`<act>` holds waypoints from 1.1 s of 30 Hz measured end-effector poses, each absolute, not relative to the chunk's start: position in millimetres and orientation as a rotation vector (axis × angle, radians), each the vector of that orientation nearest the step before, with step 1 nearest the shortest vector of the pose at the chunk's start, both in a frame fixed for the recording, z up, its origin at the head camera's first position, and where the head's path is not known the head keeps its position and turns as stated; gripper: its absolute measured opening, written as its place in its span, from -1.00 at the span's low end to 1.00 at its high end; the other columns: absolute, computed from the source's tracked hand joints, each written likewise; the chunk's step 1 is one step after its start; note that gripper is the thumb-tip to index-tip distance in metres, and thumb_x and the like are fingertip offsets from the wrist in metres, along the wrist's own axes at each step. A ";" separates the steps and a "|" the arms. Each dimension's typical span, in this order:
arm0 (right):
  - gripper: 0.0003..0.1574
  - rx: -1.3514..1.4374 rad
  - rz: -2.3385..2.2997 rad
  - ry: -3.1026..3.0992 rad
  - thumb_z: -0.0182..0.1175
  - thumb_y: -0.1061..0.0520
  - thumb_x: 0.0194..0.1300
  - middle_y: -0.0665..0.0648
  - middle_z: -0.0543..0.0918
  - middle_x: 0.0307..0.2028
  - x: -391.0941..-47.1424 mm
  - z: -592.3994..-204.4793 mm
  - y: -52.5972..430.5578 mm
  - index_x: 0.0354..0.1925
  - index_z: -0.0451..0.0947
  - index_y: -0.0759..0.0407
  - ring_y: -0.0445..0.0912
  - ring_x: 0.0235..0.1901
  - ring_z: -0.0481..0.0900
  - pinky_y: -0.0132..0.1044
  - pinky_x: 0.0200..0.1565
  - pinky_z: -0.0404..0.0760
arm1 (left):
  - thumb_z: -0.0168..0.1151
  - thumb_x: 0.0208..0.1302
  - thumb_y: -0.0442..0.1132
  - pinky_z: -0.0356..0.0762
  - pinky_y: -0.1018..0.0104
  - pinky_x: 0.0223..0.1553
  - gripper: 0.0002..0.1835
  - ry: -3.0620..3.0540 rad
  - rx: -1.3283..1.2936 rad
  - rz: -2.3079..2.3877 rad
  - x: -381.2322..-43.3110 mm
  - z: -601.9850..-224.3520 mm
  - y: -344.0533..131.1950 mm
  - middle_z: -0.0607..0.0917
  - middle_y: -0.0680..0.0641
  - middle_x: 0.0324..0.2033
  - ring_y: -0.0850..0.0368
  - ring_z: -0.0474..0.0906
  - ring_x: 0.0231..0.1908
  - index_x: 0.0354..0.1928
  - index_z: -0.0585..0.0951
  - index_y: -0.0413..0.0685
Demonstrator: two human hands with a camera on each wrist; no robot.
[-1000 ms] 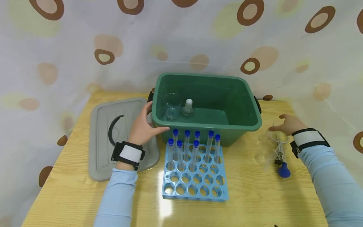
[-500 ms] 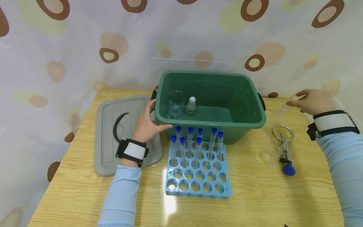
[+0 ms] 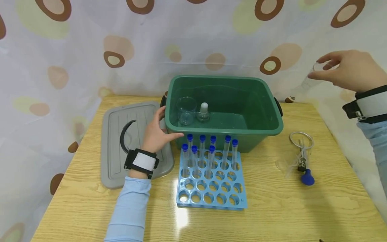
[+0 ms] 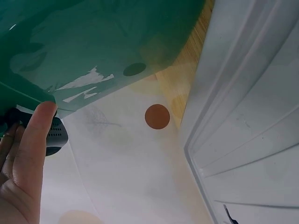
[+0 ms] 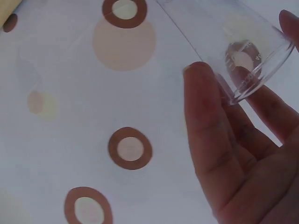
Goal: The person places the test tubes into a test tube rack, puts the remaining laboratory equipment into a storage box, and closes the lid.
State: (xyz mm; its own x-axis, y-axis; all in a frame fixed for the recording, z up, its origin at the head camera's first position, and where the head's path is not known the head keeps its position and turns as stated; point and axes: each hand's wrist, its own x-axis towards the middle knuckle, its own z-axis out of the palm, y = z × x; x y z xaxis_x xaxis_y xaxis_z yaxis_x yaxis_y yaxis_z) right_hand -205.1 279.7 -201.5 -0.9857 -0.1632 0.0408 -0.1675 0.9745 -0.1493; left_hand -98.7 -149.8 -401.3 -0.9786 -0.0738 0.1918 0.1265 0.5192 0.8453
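Note:
My left hand (image 3: 153, 133) rests against the front left corner of a green plastic tub (image 3: 223, 131). Its straight thumb lies along the front, and the fingers reach along the side beside the black handle (image 4: 57, 135). Raised at the far right, my right hand (image 3: 352, 69) grips a clear glass beaker (image 3: 312, 71) between thumb and fingers. Printed marks show on the beaker (image 5: 243, 51) in the right wrist view, where it is tilted. Inside the tub, toward its left, stand a larger glass beaker (image 3: 186, 111) and a small glass bottle with a white cap (image 3: 203, 112).
A blue rack (image 3: 211, 188) holding several blue-capped tubes (image 3: 210, 161) stands before the tub. At left lies a grey lid (image 3: 115, 164) with a black handle. At right lie a metal ring (image 3: 308, 135), a blue rubber bulb (image 3: 307, 178) and clear glassware (image 3: 284, 164).
My right hand has taken the beaker from the glassware on the right and lifted it up and away from the table. The left hand stays at the tub's corner.

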 end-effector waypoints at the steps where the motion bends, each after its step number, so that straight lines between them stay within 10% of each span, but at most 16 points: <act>1: -0.12 0.276 0.229 -3.092 0.05 -0.20 0.29 0.60 0.36 0.02 -204.7 -197.8 273.0 0.27 0.20 0.45 0.41 -0.20 0.39 0.17 -0.31 0.43 | 0.54 -0.16 -0.06 0.56 0.08 -0.05 0.10 -2.553 -0.045 -1.443 -98.2 -401.1 -149.6 0.35 -0.09 0.31 -0.01 0.36 0.22 0.41 0.07 0.09; 33: -0.25 0.815 0.057 -3.254 0.08 -0.09 0.27 0.51 0.40 0.10 -224.1 -199.2 150.0 0.23 0.28 0.39 0.33 -0.01 0.43 0.16 -0.07 0.45 | 0.52 -0.13 -0.08 0.55 0.04 -0.02 0.10 -2.549 -0.073 -1.462 -79.9 -395.2 -136.7 0.37 -0.13 0.28 -0.07 0.38 0.20 0.43 0.05 0.06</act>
State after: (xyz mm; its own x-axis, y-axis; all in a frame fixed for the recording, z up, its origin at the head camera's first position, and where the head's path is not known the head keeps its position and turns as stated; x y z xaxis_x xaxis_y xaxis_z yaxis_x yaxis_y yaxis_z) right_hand -224.1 150.0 -199.2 -0.8606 -0.4695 -0.1973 -0.4623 0.8827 -0.0842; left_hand -79.9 -136.7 -395.2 -0.9784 -0.0571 0.1985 0.1425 0.5088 0.8490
